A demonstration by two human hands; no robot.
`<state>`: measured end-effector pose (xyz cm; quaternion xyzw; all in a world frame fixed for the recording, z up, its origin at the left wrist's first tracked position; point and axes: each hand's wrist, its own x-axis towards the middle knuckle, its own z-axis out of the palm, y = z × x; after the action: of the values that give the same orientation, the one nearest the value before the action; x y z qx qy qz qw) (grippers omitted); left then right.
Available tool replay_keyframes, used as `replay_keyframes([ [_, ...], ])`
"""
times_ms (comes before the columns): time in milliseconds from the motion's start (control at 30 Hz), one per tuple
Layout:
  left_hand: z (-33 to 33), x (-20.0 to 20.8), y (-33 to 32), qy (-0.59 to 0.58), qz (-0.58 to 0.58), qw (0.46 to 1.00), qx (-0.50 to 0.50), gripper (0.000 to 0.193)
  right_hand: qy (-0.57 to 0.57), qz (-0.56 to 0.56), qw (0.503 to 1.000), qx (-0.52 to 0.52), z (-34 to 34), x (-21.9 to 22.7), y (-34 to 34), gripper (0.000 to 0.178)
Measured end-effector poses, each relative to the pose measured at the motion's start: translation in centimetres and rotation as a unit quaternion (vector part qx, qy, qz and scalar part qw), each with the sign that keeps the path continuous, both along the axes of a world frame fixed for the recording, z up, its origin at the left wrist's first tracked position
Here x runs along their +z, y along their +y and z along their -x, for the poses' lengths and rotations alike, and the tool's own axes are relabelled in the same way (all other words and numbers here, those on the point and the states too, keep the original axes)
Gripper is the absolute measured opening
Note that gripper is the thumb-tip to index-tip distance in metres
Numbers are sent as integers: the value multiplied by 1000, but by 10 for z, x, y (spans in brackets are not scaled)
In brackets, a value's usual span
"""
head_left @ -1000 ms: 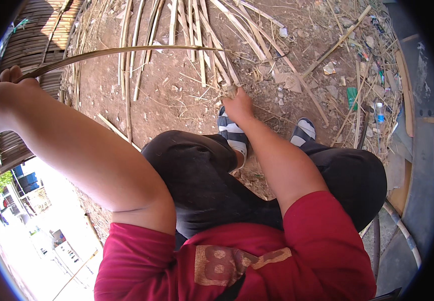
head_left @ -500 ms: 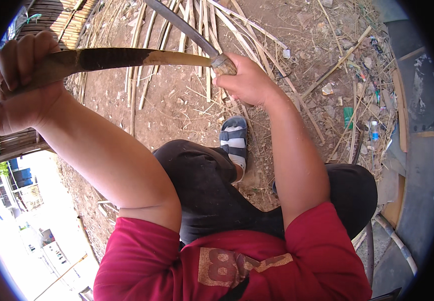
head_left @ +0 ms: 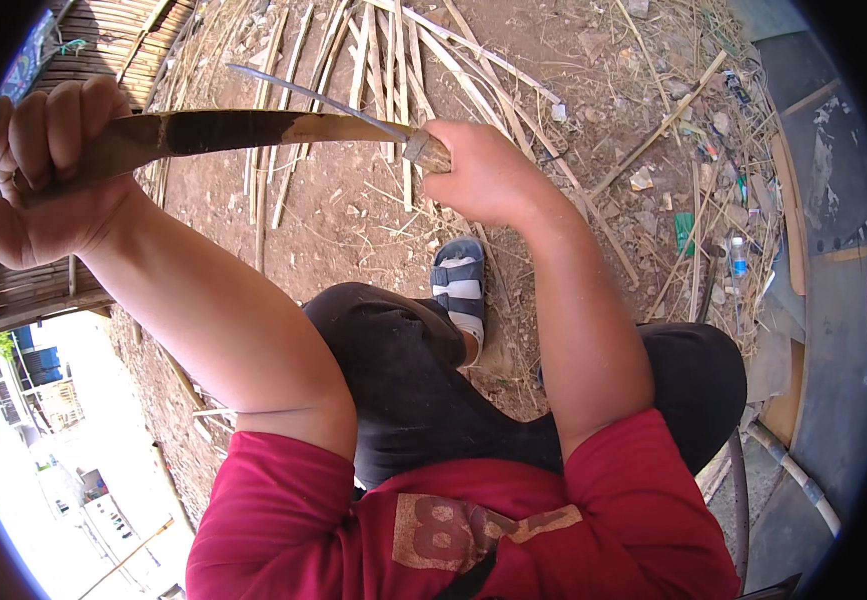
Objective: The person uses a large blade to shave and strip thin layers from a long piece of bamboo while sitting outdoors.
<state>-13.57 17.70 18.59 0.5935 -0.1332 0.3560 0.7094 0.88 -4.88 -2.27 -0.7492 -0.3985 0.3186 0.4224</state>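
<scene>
My left hand (head_left: 53, 165) is raised at the upper left, its fingers curled round one end of a long, slightly bent bamboo piece (head_left: 228, 132). The piece is brown with a dark patch and paler toward its right end. In my right hand (head_left: 488, 175) is a knife (head_left: 427, 152), gripped by its wooden handle. Its narrow blade slants up and left, crossing the bamboo near the pale end. Whether the blade cuts in or only lies against it, I cannot tell.
Several split bamboo strips (head_left: 393, 75) lie on the dirt ahead. My sandalled foot (head_left: 458, 285) is below my hands. To the right are litter, a plastic bottle (head_left: 737, 257) and a dark sheet (head_left: 833, 330). A slatted bamboo structure (head_left: 103, 45) stands at the upper left.
My right hand has moved slightly left and rolled over. The blade now lies at a flatter angle, closer to the bamboo, and looks thinner. My left hand keeps its hold, almost in place.
</scene>
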Motion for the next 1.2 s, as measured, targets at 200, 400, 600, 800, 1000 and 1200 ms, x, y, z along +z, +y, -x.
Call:
replay_keyframes([
  [200,-5,2,-1,16,-14,997,-70,28,8,51,999,-6,-1,-18,1,55],
  [400,-4,2,-5,19,7,994,-104,29,-95,63,993,11,0,10,-7,56],
  [600,-6,2,4,4,8,988,-151,30,-59,61,995,-51,11,-23,-4,51],
  [800,-9,-4,2,-4,-31,977,-212,32,-76,143,987,-20,9,22,-15,37],
  [1000,-5,-12,13,-36,-69,957,-279,26,-109,176,977,-42,18,-19,-34,42],
  [1200,-3,-15,18,-40,-94,953,-286,31,-98,141,982,-83,16,-50,-38,47],
])
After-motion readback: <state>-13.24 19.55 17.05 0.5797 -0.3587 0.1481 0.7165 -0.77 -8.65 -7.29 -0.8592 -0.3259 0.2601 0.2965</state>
